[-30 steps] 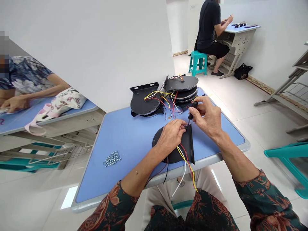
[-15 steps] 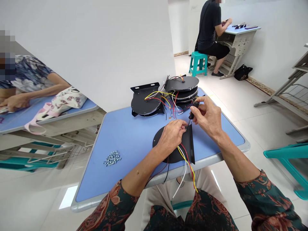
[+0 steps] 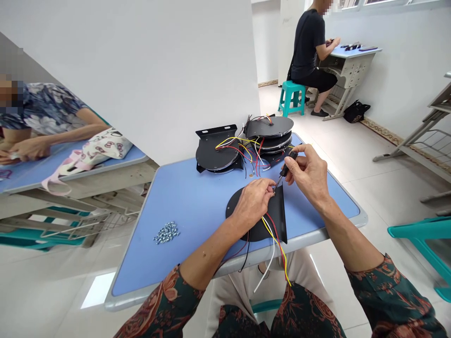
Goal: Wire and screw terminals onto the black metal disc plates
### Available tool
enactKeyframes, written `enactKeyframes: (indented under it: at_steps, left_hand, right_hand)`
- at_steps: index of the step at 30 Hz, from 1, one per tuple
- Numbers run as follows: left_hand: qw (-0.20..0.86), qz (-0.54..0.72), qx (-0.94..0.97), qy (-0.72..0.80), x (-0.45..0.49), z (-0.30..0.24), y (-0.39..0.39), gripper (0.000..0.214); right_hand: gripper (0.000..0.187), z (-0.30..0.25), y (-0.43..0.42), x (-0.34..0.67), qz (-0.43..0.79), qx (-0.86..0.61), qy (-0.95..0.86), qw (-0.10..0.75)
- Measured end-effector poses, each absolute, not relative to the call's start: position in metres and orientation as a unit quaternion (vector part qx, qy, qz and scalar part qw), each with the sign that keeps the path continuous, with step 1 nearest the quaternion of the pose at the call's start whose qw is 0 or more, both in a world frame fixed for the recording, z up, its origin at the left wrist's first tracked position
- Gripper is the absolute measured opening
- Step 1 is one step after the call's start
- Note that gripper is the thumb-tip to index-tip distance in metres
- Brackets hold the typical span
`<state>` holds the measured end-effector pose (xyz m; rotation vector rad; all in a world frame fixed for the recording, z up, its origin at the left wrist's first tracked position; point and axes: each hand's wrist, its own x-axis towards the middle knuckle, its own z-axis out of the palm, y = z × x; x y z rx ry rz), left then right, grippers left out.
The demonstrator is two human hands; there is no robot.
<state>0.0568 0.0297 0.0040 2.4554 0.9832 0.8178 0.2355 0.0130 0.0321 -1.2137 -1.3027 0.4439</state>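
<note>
A round black metal plate [image 3: 260,230] with one bent-up straight edge lies near the front of the blue desk. White, yellow and red wires [image 3: 272,234] come out of it and hang over the desk edge. My right hand [image 3: 308,176] is closed around the black handle of a screwdriver [image 3: 289,163], tilted with its tip down at the plate. Over the plate rests my left hand [image 3: 254,199], its thumb and fingers pinched close to the screwdriver tip. What those fingers pinch is too small to make out.
A pile of small silvery screws [image 3: 167,232] lies on the left of the blue desk [image 3: 190,202]. Black wired discs [image 3: 216,152] and a stack of similar discs [image 3: 269,127] stand at the back against a white wall. Two other people sit at desks nearby.
The view has shifted slightly. Both hands keep nearly the same place, with the screwdriver leaning a little more to the right. The plate stays put.
</note>
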Motion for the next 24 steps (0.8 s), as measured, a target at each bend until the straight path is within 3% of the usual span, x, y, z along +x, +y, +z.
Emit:
enactKeyframes:
  at_steps: [7,24]
  left_hand:
    - [0.176,0.285,0.875,0.351,0.0571,0.0051,0.0298,0.021]
    - [0.159,0.278,0.881,0.349,0.0565,0.0051,0.0294,0.019]
  right_hand:
    - [0.030,0.0321,0.0115,0.2361,0.093,-0.555,-0.577,0.592]
    - [0.031,0.0370,0.0091,0.2339,0.123,-0.564,-0.571,0.583]
